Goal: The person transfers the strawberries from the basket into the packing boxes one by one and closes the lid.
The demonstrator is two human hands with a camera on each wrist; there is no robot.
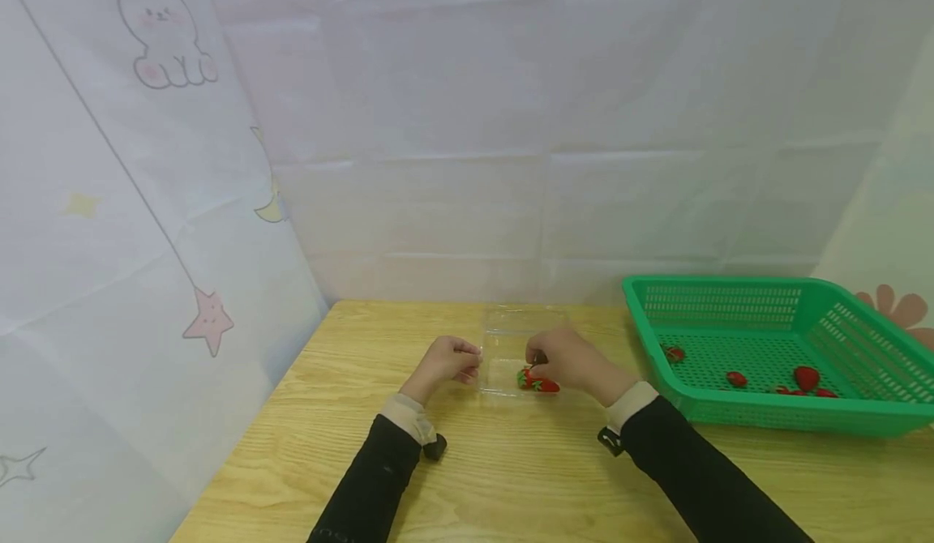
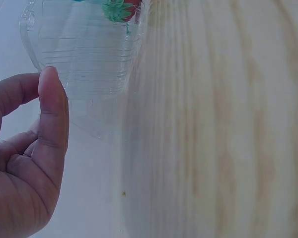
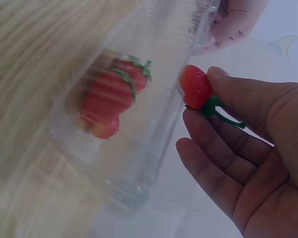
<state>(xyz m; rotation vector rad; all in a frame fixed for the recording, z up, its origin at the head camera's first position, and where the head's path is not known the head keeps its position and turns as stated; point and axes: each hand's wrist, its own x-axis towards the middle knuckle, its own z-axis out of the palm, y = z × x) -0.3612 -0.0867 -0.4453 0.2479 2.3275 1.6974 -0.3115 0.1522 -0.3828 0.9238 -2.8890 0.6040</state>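
Note:
A clear plastic box (image 1: 499, 377) with its lid raised at the back stands on the table between both hands. My left hand (image 1: 445, 365) pinches its left rim between thumb and finger, as the left wrist view shows close up. Over the box's right side, my right hand (image 1: 576, 362) pinches a small red strawberry (image 3: 195, 87) by its leafy end, the green stem trailing toward the palm. That strawberry is right at the box's rim in the right wrist view. Through the clear wall, several strawberries (image 3: 109, 96) with green leaves show lying together on the bottom.
To the right stands a green plastic basket (image 1: 766, 408) with slotted walls, and several strawberries (image 1: 806, 378) lie scattered in it. The wooden table (image 1: 306, 429) meets a hanging pale cloth (image 1: 452, 203) at its back edge.

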